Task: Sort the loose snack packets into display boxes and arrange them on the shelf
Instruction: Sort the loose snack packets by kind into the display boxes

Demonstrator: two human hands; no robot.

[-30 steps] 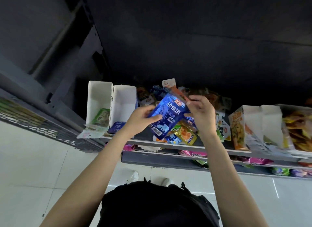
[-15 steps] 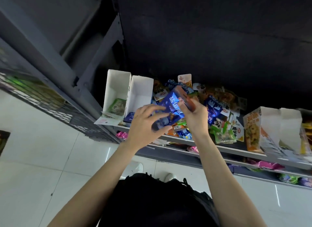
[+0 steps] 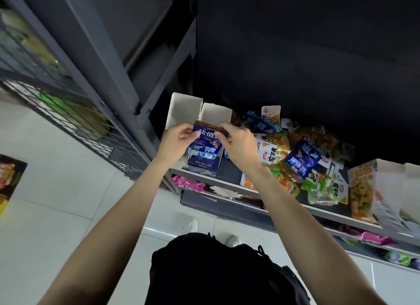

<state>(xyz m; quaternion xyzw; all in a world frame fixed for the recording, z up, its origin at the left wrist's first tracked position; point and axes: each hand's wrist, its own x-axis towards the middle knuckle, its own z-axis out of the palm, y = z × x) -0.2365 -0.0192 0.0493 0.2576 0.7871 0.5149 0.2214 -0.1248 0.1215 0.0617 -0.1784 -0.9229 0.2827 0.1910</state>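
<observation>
We are pinching a blue packet [image 3: 208,139] between left hand [image 3: 176,139] and right hand [image 3: 238,143], just over the second white box [image 3: 216,114]; we judge lowering it in comes next.

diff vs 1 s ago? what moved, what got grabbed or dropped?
Both hands, left and right, carried the blue packet leftward from over the loose pile to the second white display box. Nothing let go; both keep pinching it. Boxes and pile unchanged.
</observation>
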